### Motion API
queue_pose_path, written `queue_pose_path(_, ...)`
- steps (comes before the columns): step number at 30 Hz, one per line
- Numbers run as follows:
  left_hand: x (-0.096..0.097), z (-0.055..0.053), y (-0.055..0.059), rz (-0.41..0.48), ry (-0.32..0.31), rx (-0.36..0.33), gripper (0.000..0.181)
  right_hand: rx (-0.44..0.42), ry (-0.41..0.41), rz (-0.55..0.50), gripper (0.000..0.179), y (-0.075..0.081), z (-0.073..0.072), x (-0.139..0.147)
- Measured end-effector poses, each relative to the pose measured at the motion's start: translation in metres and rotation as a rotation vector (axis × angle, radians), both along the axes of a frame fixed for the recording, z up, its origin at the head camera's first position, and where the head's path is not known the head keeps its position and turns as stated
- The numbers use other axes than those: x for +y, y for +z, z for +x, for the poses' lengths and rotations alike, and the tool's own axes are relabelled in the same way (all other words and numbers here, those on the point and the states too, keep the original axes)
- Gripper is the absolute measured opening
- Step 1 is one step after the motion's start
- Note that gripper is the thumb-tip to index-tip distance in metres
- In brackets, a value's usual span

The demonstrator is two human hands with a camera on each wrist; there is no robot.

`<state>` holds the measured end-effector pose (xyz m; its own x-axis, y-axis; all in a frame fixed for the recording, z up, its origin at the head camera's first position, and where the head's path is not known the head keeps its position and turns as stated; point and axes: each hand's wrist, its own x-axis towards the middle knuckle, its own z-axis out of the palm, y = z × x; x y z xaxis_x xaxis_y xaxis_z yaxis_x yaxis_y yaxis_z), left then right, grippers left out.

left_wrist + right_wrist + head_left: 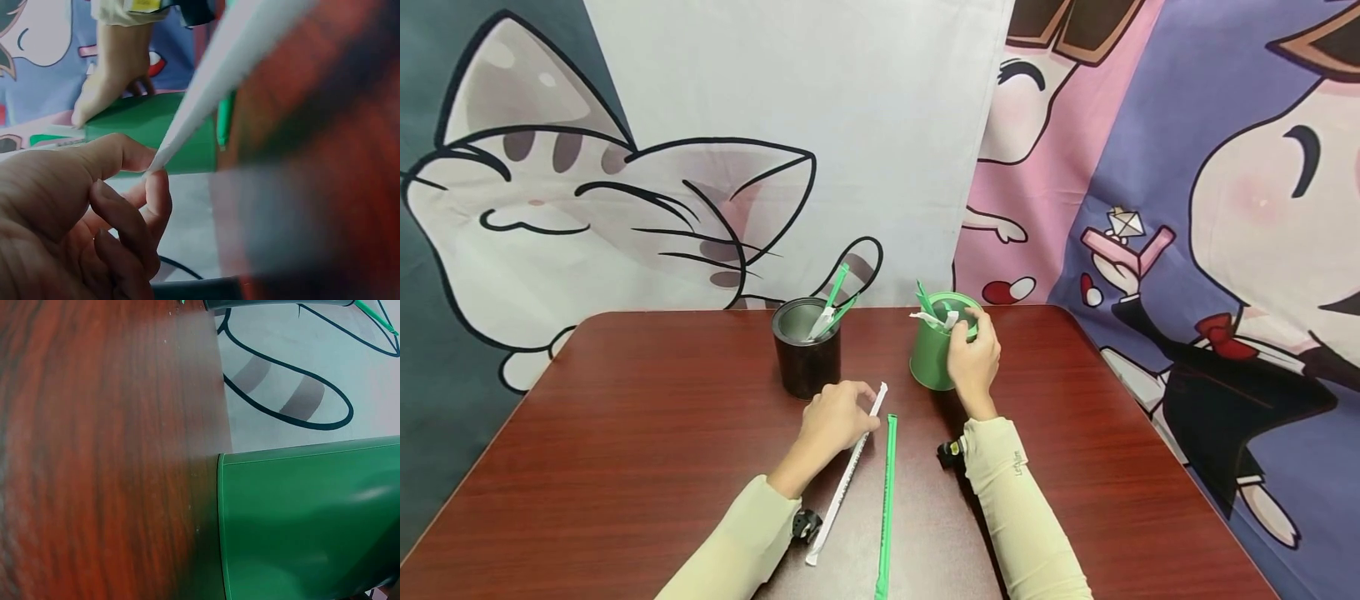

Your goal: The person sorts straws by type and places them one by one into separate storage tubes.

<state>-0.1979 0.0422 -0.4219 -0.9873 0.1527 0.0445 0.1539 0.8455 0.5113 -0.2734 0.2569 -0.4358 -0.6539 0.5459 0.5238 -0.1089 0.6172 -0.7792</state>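
Thumb and index finger of my left hand (838, 414) pinch a slim white paper-wrapped straw (837, 500), whose lower end slants toward me past the wrist. In the left wrist view the straw (215, 75) runs up and away from the fingertips. My right hand (975, 358) grips the right side of a green cup (931, 360) at its rim. White and green strips stick up out of this cup. A green wrapped straw (887, 500) lies on the table just right of the white one. The right wrist view shows the cup's smooth green wall (306, 519), without the fingers.
A black cup (805, 367) stands left of the green one, holding green and white sticks. Both cups are near the back edge of the reddish-brown wooden table (647, 433). Behind it hangs a cloth backdrop (887, 125) with cartoon animals.
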Motion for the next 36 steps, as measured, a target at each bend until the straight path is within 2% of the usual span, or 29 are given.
queue_pose_path(8,-0.006,0.007,0.034,0.116,-0.036,0.099,0.023,-0.004,-0.008,-0.003,0.028,0.001,0.000,-0.001)
queue_pose_path(19,-0.006,0.008,0.079,0.315,-0.013,0.339,0.015,-0.005,-0.006,-0.004,0.027,0.000,0.000,0.000)
queue_pose_path(25,-0.004,0.004,0.095,0.442,-0.033,0.478,0.011,-0.014,-0.001,-0.004,0.028,-0.001,0.001,0.000)
queue_pose_path(28,-0.003,0.003,0.102,0.502,-0.032,0.526,0.010,-0.014,-0.003,-0.005,0.028,-0.001,0.000,0.000)
queue_pose_path(36,0.001,0.004,0.124,0.625,-0.053,0.593,0.008,-0.015,-0.011,-0.009,0.028,0.000,0.000,-0.001)
